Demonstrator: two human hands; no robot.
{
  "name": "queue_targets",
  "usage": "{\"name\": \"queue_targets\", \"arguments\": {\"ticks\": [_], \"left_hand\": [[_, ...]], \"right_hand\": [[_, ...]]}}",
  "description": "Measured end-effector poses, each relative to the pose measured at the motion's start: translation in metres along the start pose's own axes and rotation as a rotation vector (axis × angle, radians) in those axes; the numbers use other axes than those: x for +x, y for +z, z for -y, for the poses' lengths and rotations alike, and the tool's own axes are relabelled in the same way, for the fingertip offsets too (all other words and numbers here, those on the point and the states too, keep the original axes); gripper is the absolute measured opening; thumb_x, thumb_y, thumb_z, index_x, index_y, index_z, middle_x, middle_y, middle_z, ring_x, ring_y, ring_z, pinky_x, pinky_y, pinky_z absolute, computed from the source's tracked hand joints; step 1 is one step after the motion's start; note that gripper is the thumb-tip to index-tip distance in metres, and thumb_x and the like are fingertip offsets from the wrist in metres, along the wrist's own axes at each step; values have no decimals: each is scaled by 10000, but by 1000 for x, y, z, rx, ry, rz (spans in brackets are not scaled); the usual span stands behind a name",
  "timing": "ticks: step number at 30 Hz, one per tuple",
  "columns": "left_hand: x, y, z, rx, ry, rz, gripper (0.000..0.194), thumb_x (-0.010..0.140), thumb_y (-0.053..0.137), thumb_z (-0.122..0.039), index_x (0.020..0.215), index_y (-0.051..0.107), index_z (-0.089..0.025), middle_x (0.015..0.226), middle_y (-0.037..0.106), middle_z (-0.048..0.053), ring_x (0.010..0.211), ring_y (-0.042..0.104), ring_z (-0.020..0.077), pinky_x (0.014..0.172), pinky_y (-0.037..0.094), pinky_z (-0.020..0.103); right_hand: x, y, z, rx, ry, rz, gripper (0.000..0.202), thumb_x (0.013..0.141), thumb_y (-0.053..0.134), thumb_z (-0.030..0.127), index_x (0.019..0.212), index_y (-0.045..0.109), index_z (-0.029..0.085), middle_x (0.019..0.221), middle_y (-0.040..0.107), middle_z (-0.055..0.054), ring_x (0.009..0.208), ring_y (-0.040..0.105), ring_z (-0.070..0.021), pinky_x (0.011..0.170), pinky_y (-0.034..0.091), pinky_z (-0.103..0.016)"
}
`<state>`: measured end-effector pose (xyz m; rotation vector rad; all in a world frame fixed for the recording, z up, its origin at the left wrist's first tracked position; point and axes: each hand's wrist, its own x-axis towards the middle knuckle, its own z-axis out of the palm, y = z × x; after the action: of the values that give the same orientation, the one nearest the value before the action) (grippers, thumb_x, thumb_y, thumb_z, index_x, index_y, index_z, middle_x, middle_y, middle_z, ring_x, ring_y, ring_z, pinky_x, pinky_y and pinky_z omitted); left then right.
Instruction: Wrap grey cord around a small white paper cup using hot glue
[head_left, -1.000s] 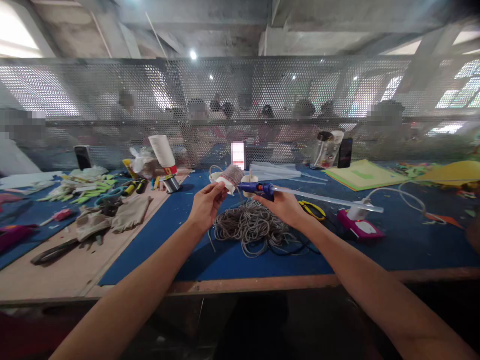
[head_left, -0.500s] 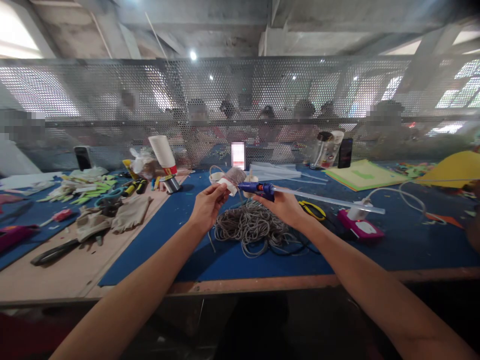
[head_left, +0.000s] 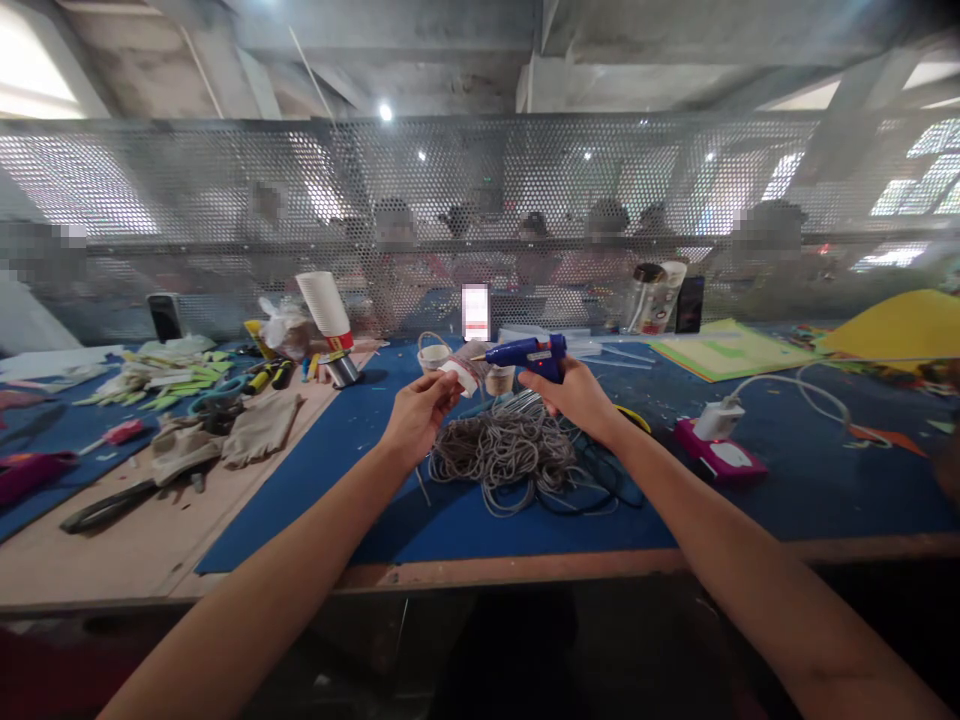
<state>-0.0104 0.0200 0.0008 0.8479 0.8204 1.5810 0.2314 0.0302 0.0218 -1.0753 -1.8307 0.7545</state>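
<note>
Pinched in the fingers of my left hand (head_left: 426, 412) is a small white paper cup (head_left: 460, 376), its far part covered in grey, apparently wound cord. My right hand (head_left: 576, 398) grips a blue glue gun (head_left: 529, 353) by the handle. The gun lies nearly level, nozzle pointing left at the grey part of the cup; whether it touches cannot be made out. Below both hands lies a loose heap of grey cord (head_left: 502, 455) on the blue mat (head_left: 300, 510). Behind the held cup stands a white cup with a looped handle (head_left: 433, 357), and a second small cup (head_left: 499, 380) is partly hidden.
A tilted stack of paper cups (head_left: 324, 305), work gloves (head_left: 259, 428) and dark-handled pliers (head_left: 112, 507) are on the left. To the right are a magenta power block (head_left: 721, 455) with a plug and cable, and coloured sheets (head_left: 712, 350). A perforated screen (head_left: 480, 180) stands behind.
My right hand has turned the glue gun, so its side now shows and the long clear glue stick no longer stretches to the right. The left hand's cup has tilted slightly.
</note>
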Motion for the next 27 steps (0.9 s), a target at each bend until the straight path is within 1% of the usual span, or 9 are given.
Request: {"name": "queue_targets", "arguments": {"ticks": [4, 8, 12, 14, 17, 19, 21, 25, 27], "left_hand": [[-1, 1, 0, -8, -5, 3, 250, 612, 888, -214, 767, 729, -101, 724, 694, 38, 701, 647, 106, 653, 506, 200], [1, -1, 1, -10, 6, 5, 269, 600, 896, -216, 768, 724, -95, 722, 692, 42, 693, 643, 105, 649, 505, 201], [1, -2, 2, -7, 18, 3, 272, 598, 900, -219, 763, 717, -102, 712, 688, 35, 689, 643, 106, 639, 503, 205], [1, -1, 2, -7, 22, 1, 265, 605, 898, -219, 758, 715, -103, 695, 683, 33, 680, 641, 108, 635, 504, 209], [1, -1, 2, -11, 19, -8, 240, 621, 887, -209, 752, 718, -101, 690, 688, 42, 672, 643, 111, 631, 508, 213], [1, -1, 2, -14, 14, -9, 224, 627, 879, -195, 754, 723, -98, 699, 694, 48, 672, 645, 112, 628, 509, 211], [1, -1, 2, -17, 13, -7, 220, 628, 877, -185, 761, 726, -96, 714, 698, 52, 674, 648, 113, 625, 507, 212], [1, -2, 2, -15, 17, 4, 225, 625, 879, -180, 770, 726, -101, 745, 704, 52, 687, 653, 117, 628, 507, 219], [1, -2, 3, -15, 17, 10, 221, 628, 878, -179, 769, 726, -102, 748, 704, 52, 690, 653, 116, 630, 509, 218]], "right_hand": [[6, -10, -7, 158, -6, 82, 253, 847, 647, 456, 805, 609, 209, 556, 588, 11, 542, 542, -135, 610, 466, -313], [15, -20, -21, 302, 68, 23, 271, 814, 688, 459, 873, 661, 196, 663, 620, -10, 611, 575, -144, 620, 482, -303], [23, -33, -36, 249, 172, -40, 302, 759, 743, 465, 817, 689, 174, 650, 613, -12, 595, 554, -131, 578, 453, -270], [25, -38, -43, 195, 235, -81, 270, 747, 755, 420, 771, 670, 165, 648, 620, -13, 578, 551, -121, 574, 453, -261], [27, -44, -53, 30, 325, -104, 259, 795, 708, 407, 750, 641, 161, 675, 655, -36, 574, 575, -123, 586, 479, -263], [27, -47, -61, -72, 352, -94, 288, 835, 657, 430, 731, 634, 164, 683, 670, -45, 583, 591, -131, 598, 490, -268], [28, -49, -70, -166, 367, -86, 348, 845, 628, 474, 668, 625, 175, 633, 649, -30, 580, 586, -141, 590, 474, -269], [32, -56, -83, -435, 405, -87, 511, 800, 622, 594, 477, 516, 213, 483, 521, -9, 584, 572, -187, 575, 404, -285], [33, -59, -86, -549, 415, -87, 527, 796, 606, 620, 468, 512, 218, 497, 534, -27, 632, 600, -214, 596, 391, -294]]}}
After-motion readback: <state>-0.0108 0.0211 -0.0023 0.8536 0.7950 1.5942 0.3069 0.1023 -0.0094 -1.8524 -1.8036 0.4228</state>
